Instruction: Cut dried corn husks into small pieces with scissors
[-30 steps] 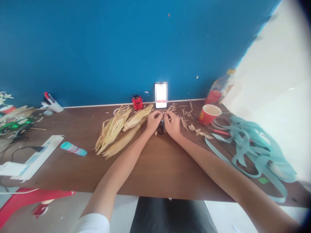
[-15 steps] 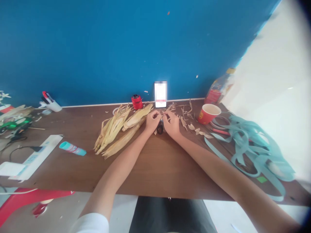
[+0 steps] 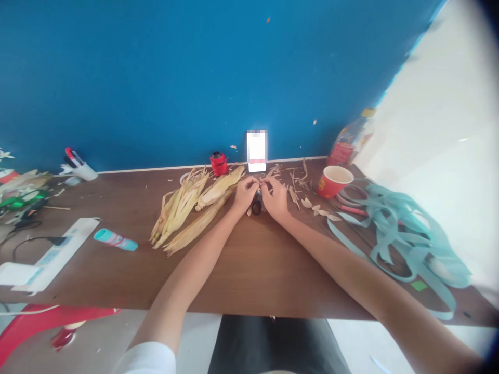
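My left hand (image 3: 246, 194) and my right hand (image 3: 275, 196) meet at the back middle of the table, fingertips pinched close together. Whatever lies between the fingers is too small to make out. Just below them on the wood sits a small black ring-shaped thing (image 3: 256, 207), perhaps a scissor handle; the rest of it is hidden by the hands. Dried corn husks (image 3: 183, 208) lie left of my left hand. Beyond the hands a phone (image 3: 257, 150) leans upright on the wall. Husk scraps (image 3: 306, 203) are strewn right of my right hand.
A red spool (image 3: 219, 163) stands behind the husks. To the right are a red paper cup (image 3: 334, 182), a plastic bottle (image 3: 350, 139) and tangled teal ribbon (image 3: 393, 228). A blue tube (image 3: 116, 240), a power strip (image 3: 62, 254) and a pen cup (image 3: 84, 170) are on the left.
The view has shifted very slightly. Both hands keep their pinch at the same place; no object has visibly moved.
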A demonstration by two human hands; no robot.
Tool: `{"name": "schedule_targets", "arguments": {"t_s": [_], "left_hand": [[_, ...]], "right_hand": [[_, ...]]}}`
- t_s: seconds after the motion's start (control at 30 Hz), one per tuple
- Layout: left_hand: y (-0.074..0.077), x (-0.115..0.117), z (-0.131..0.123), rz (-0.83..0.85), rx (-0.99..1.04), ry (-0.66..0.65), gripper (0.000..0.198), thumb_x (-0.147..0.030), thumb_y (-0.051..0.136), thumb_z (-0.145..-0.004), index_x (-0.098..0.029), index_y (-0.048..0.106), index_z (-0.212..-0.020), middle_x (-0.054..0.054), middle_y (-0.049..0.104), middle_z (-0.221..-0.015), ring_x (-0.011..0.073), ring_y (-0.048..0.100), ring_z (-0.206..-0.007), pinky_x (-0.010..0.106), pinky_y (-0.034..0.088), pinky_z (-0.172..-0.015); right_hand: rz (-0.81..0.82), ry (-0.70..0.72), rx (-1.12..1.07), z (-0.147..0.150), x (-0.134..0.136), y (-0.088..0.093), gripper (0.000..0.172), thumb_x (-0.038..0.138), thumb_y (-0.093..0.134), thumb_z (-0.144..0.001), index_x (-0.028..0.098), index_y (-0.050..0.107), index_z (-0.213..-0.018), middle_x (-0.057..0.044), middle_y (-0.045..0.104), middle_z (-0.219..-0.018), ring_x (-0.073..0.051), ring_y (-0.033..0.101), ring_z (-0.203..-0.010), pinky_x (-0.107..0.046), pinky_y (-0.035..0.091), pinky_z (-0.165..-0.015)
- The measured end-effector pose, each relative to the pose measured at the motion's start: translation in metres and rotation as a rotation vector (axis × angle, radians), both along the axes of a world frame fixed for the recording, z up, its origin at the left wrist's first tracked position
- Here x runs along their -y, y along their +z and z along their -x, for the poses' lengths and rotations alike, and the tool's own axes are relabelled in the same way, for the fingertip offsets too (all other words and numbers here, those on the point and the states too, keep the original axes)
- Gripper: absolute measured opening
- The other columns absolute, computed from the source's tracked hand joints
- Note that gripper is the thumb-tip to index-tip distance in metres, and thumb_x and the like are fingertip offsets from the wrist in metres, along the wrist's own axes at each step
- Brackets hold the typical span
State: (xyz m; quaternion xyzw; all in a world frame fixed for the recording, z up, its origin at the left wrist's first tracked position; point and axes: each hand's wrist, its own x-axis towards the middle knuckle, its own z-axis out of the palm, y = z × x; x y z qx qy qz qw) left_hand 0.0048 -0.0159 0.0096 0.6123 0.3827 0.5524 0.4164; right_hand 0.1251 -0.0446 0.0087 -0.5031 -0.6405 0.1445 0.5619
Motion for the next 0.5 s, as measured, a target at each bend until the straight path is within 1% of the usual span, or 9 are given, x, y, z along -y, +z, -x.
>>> {"name": "schedule_targets", "arguments": {"t_s": [0.17,0.23,0.3,0.37,0.5], "left_hand": [[0.0023,0.0032,0.0015,-0.058,-0.011,0.116,0.019,-0.017,0.056,-0.074,-0.016,0.049,-0.056,-0.004,0.045,-0.057,0.0088,0.041,-0.059,0.022,0.034,-0.059],[0.0028,0.0041,0.0017,-0.06,-0.015,0.139,0.021,-0.017,0.055,-0.074,-0.016,0.047,-0.055,-0.004,0.043,-0.055,0.0086,0.039,-0.058,0.023,0.032,-0.058],[0.0025,0.0037,0.0013,-0.059,-0.018,0.121,0.019,-0.017,0.055,-0.074,-0.016,0.048,-0.056,-0.004,0.043,-0.056,0.0088,0.04,-0.058,0.023,0.033,-0.058],[0.0014,0.0023,0.0004,-0.056,-0.017,0.086,0.016,-0.018,0.055,-0.074,-0.016,0.051,-0.058,-0.003,0.047,-0.059,0.0094,0.043,-0.06,0.022,0.035,-0.059],[-0.0011,-0.0007,-0.0008,0.003,0.005,0.031,0.013,-0.023,0.058,-0.077,-0.017,0.058,-0.065,-0.003,0.051,-0.06,0.01,0.046,-0.06,0.022,0.038,-0.06]], "right_hand": [[-0.004,0.053,0.019,0.0014,0.0025,0.0025,0.02,0.025,0.045,-0.087,0.02,0.065,-0.09,-0.004,0.069,-0.087,-0.018,0.059,-0.071,-0.031,0.045,-0.071],[-0.002,0.051,0.018,0.0016,0.003,0.0033,0.02,0.025,0.045,-0.087,0.02,0.065,-0.09,-0.004,0.069,-0.087,-0.018,0.059,-0.07,-0.031,0.045,-0.07],[0.005,0.043,0.006,0.0015,0.0028,0.0037,0.02,0.024,0.045,-0.086,0.021,0.065,-0.09,-0.004,0.069,-0.087,-0.018,0.059,-0.07,-0.031,0.045,-0.07],[0.007,0.041,-0.008,0.0012,0.002,0.0035,0.02,0.024,0.045,-0.087,0.021,0.064,-0.09,-0.004,0.069,-0.085,-0.018,0.059,-0.07,-0.03,0.045,-0.07],[0.013,0.04,-0.025,0.0005,-0.0001,0.002,0.019,0.026,0.046,-0.087,0.021,0.064,-0.09,-0.004,0.069,-0.084,-0.018,0.06,-0.071,-0.03,0.046,-0.07]]}}
